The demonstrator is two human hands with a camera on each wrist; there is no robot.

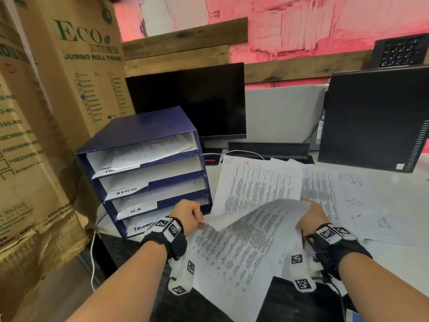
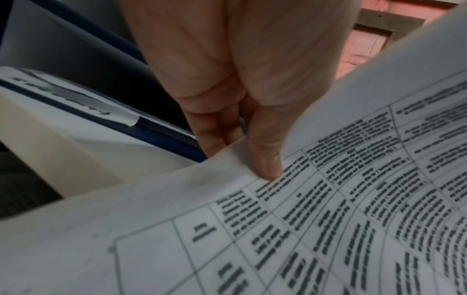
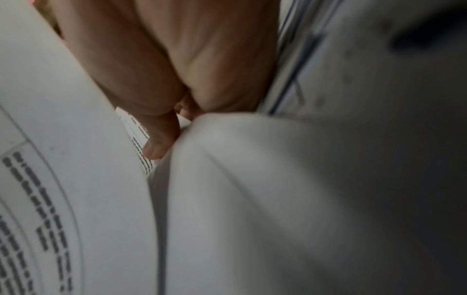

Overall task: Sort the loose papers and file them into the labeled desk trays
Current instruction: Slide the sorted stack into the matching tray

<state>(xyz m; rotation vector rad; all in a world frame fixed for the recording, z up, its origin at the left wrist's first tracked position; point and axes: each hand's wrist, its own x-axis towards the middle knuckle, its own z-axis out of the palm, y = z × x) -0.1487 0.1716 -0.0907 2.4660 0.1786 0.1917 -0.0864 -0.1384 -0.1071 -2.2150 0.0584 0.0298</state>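
1. The printed sheet (image 1: pixel 236 247) is white paper with a table of dense black text. It is held above the near edge of the desk (image 1: pixel 394 187), and its near corner hangs over that edge.
2. The left hand (image 1: pixel 188 216) pinches the left edge of this sheet. In the left wrist view the thumb (image 2: pixel 265 159) presses on the printed side and the other fingers are under the paper.
3. The right hand (image 1: pixel 311 213) holds the right side of the papers. In the right wrist view the thumb (image 3: pixel 159 139) is pushed between two sheets; the other fingers are hidden, so how they lie I cannot tell.
4. A second sheet (image 1: pixel 257 184), marked "HR" in red at the top, stands tilted behind the first one, between the two hands.
5. More loose papers (image 1: pixel 343 196) lie spread on the desk toward its right side.
6. The blue tray rack (image 1: pixel 144 168) stands at the left edge of the desk, just beside the left hand. Its labels read "ADMIN" and "H.R"; the top and bottom labels are partly hidden. The top tray already has paper inside.
7. Cardboard boxes (image 1: pixel 69 77) close the left side. A dark monitor (image 1: pixel 192 98) and a black computer case (image 1: pixel 376 117) stand along the far edge.
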